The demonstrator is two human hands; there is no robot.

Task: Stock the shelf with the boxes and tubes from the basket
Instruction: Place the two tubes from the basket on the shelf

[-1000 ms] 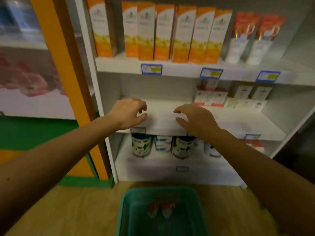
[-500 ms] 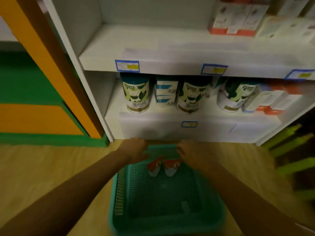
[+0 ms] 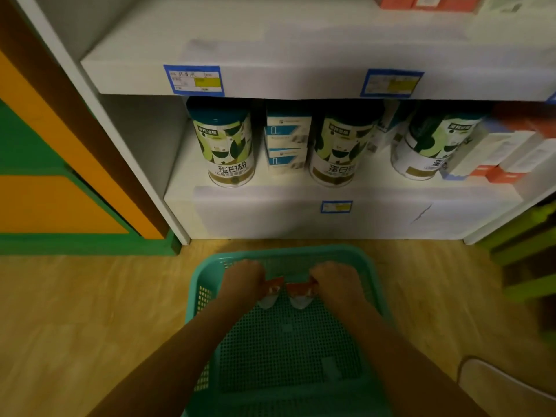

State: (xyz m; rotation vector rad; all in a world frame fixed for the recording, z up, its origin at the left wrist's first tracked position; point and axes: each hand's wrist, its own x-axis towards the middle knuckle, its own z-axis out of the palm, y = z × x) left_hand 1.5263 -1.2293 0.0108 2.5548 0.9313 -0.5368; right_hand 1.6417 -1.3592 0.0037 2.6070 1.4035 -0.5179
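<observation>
Teal basket (image 3: 282,251) at 6 o'clock on wood floor, two red-white tubes at its 12 o'clock end. Down from the middle shelf (image 3: 270,82) a second ago, now in the basket: left hand (image 3: 242,279) curled round left tube (image 3: 272,293), right hand (image 3: 335,281) round right tube (image 3: 301,293). Probably last items; lift next. Cans (image 3: 228,145) at 12 read 蛋白粉; blue price tags (image 3: 194,80) illegible.

Gripping the left tube (image 3: 273,289) with the left hand (image 3: 240,278), the right tube (image 3: 301,291) with the right hand (image 3: 337,281), inside the teal basket (image 3: 288,250) on the floor (image 3: 90,311); facing a shelf (image 3: 270,219) of tins (image 3: 230,145).
</observation>
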